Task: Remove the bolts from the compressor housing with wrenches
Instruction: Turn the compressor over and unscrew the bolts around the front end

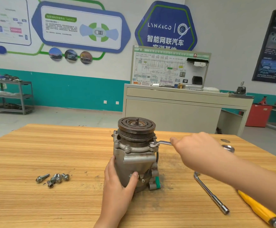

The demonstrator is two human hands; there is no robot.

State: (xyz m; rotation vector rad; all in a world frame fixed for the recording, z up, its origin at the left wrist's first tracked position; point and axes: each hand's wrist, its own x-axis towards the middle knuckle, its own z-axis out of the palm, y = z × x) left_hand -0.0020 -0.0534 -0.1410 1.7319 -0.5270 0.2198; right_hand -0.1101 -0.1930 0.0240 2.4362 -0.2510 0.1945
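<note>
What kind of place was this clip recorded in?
Likely an automotive training workshop: a wiring-diagram trainer board stands on a cabinet, car-technology posters hang behind, and a compressor sits on the wooden table beside loose bolts.

Automotive training workshop — wiring-diagram trainer board (169, 68), car-tech wall posters (81, 27), parts shelving (12, 96).

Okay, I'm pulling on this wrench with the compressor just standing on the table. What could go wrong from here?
The compressor stands on end, steadied only by your left hand; a hard pull could twist or tip it.
The wrench sits on a flange bolt close under the pulley; if it slips off, your right hand may jerk free or strike metal.
</note>
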